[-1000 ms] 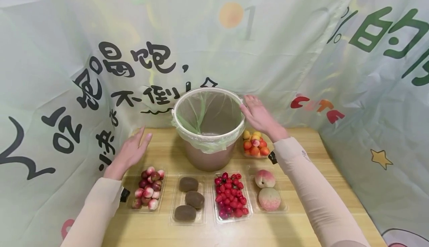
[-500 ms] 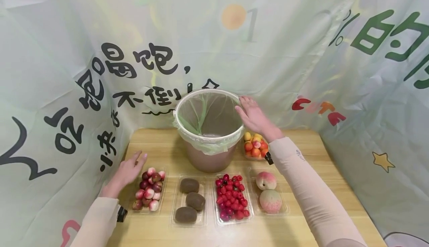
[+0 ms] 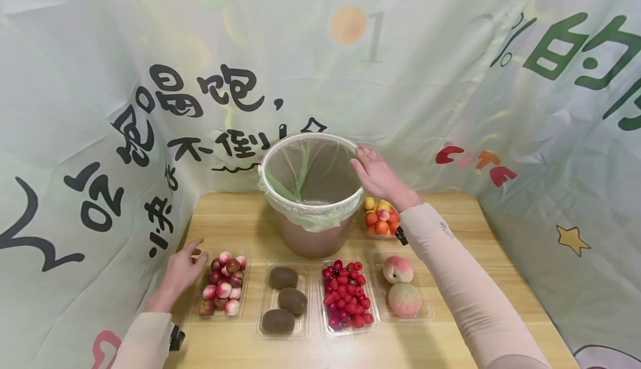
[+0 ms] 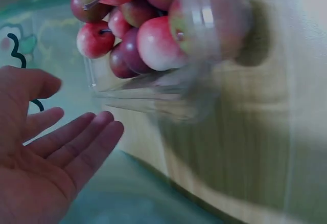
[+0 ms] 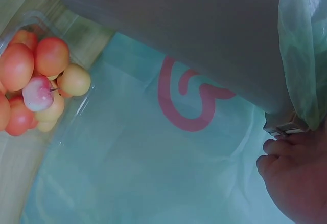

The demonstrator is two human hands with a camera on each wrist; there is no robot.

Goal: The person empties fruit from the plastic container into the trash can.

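My left hand (image 3: pixel 182 271) is just left of a clear plastic tray of small red-and-white and dark red fruits (image 3: pixel 223 283). In the left wrist view its fingers (image 4: pixel 92 142) are spread beside the tray's wall, holding nothing. At the back of the table stands a round bin (image 3: pixel 312 235) with a pale rim and a green bag liner (image 3: pixel 305 216) folded over it. My right hand (image 3: pixel 378 174) lies at the bin's right rim, fingers mostly straight. The right wrist view shows its fingertips (image 5: pixel 271 147) by a small bracket under the rim; part of this hand is out of frame.
In a row to the right are trays with brown kiwis (image 3: pixel 292 300), red berries and cherries (image 3: pixel 345 294), and two peaches (image 3: pixel 404 300). A tray of orange and yellow fruits (image 3: pixel 381 219) sits right of the bin. Printed cloth (image 3: pixel 415 107) encloses the wooden table (image 3: pixel 230 224).
My left hand has come down and toward me, from above the fruit tray to its left side. My right hand has shifted slightly left, further over the bin's rim.
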